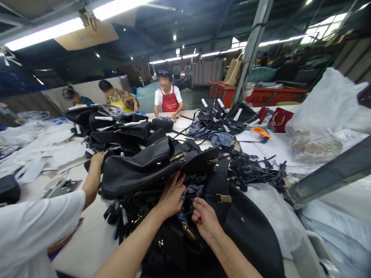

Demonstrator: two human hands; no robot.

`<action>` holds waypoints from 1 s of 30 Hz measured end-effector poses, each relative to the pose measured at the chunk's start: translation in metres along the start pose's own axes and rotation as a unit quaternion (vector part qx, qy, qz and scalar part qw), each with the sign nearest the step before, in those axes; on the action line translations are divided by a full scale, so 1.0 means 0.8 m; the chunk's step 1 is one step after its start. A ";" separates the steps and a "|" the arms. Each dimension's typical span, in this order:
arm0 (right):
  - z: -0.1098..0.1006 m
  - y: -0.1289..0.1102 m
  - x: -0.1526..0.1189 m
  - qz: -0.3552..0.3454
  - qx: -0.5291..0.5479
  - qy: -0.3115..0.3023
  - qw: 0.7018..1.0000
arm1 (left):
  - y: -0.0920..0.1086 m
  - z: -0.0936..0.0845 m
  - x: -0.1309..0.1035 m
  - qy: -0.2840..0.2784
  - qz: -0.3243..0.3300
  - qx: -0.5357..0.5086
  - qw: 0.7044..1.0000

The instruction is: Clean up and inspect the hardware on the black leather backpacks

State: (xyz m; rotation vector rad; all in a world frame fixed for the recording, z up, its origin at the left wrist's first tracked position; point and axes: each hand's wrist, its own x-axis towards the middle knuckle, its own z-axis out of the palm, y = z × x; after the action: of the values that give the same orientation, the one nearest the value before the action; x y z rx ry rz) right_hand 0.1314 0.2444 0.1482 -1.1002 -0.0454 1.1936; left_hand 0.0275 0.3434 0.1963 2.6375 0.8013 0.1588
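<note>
Black bags with gold clasps are piled in front of me. My left hand [173, 195] lies with fingers spread at the lower edge of a long black bag [136, 166], beside dark crumpled wrapping [194, 191]. Just right of it, my right hand [204, 218] has its fingers curled together by the wrapping; what they hold, if anything, is too small to name. Below the hands hangs a gold clasp [188, 231]. Another black bag [249, 227] with a gold buckle [223, 198] rests to the right of my right hand.
At left a person in a white sleeve [52, 216] reaches to the pile. Across the table [185, 121] stands a person in a red apron [170, 101]. Black straps [255, 170], an orange tape dispenser [262, 133], a plastic bag [324, 112] and a metal post [333, 170] are at right.
</note>
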 end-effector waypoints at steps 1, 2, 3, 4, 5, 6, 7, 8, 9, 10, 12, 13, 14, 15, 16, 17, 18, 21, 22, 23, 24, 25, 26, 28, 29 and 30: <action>-0.003 -0.001 -0.003 0.000 -0.004 -0.005 1.000 | 0.002 0.000 -0.003 -0.002 0.003 -0.002 1.000; -0.006 -0.001 -0.005 -0.001 -0.010 -0.007 1.000 | 0.004 0.000 -0.008 -0.006 0.005 -0.004 1.000; -0.009 -0.002 -0.008 -0.003 -0.016 -0.008 1.000 | 0.006 0.000 -0.012 -0.013 0.002 -0.010 1.000; -0.011 -0.002 -0.010 -0.005 -0.023 -0.007 1.000 | 0.009 0.000 -0.017 -0.021 -0.004 -0.022 1.000; -0.012 -0.002 -0.012 -0.007 -0.029 -0.006 1.000 | 0.010 0.000 -0.021 -0.028 -0.014 -0.035 0.999; -0.013 -0.003 -0.013 -0.009 -0.034 -0.005 0.999 | 0.012 0.000 -0.025 -0.033 -0.025 -0.048 0.998; -0.014 -0.003 -0.014 -0.010 -0.038 -0.006 0.999 | 0.013 0.000 -0.028 -0.034 -0.036 -0.059 0.997; -0.014 -0.004 -0.015 -0.010 -0.041 -0.009 0.999 | 0.014 0.000 -0.030 -0.034 -0.045 -0.066 0.996; -0.013 -0.005 -0.016 -0.011 -0.043 -0.014 0.999 | 0.014 0.001 -0.031 -0.035 -0.050 -0.069 0.996; -0.012 -0.007 -0.015 -0.011 -0.045 -0.020 0.999 | 0.015 0.001 -0.031 -0.035 -0.051 -0.070 0.996; -0.007 -0.012 -0.012 -0.017 -0.050 -0.031 0.998 | 0.018 0.003 -0.027 -0.036 -0.048 -0.079 0.995; -0.003 -0.016 -0.009 -0.023 -0.054 -0.036 0.998 | 0.019 0.004 -0.024 -0.032 -0.043 -0.084 0.995; 0.003 -0.020 -0.005 -0.029 -0.060 -0.041 0.997 | 0.020 0.006 -0.021 -0.025 -0.040 -0.089 0.995; 0.008 -0.024 -0.001 -0.034 -0.069 -0.046 0.996 | 0.020 0.008 -0.018 -0.015 -0.041 -0.094 0.995; 0.013 -0.028 0.003 -0.039 -0.083 -0.052 0.994 | 0.020 0.010 -0.015 -0.002 -0.046 -0.099 0.994; 0.017 -0.031 0.007 -0.042 -0.100 -0.056 0.992 | 0.019 0.013 -0.012 0.011 -0.055 -0.103 0.993; 0.019 -0.034 0.011 -0.046 -0.122 -0.060 0.990 | 0.016 0.015 -0.009 0.023 -0.066 -0.108 0.992; 0.011 -0.039 0.018 -0.067 -0.210 -0.065 0.973 | 0.007 0.022 -0.004 0.048 -0.097 -0.130 0.986; 0.004 -0.039 0.019 -0.078 -0.246 -0.067 0.964 | 0.004 0.023 -0.002 0.053 -0.107 -0.140 0.983; -0.003 -0.039 0.019 -0.091 -0.284 -0.070 0.952 | 0.001 0.024 -0.002 0.058 -0.117 -0.151 0.980; -0.009 -0.038 0.018 -0.106 -0.322 -0.075 0.938 | -0.002 0.024 -0.001 0.062 -0.125 -0.162 0.977; -0.015 -0.037 0.017 -0.124 -0.360 -0.079 0.921 | -0.004 0.024 0.000 0.067 -0.131 -0.173 0.974; -0.019 -0.035 0.016 -0.144 -0.395 -0.083 0.903 | -0.005 0.024 0.000 0.073 -0.137 -0.183 0.971; -0.022 -0.032 0.014 -0.182 -0.459 -0.083 0.866 | -0.005 0.023 0.001 0.085 -0.144 -0.208 0.964; -0.021 -0.031 0.013 -0.195 -0.487 -0.079 0.848 | -0.005 0.023 0.001 0.091 -0.149 -0.223 0.959; -0.019 -0.030 0.013 -0.204 -0.512 -0.075 0.831 | -0.004 0.023 0.001 0.099 -0.154 -0.240 0.953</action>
State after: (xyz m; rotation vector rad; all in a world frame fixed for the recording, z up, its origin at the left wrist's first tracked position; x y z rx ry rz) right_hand 0.1616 0.2432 0.1524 -1.7905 -1.1034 0.8223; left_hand 0.0304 0.3404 0.1781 2.0364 1.0731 0.4732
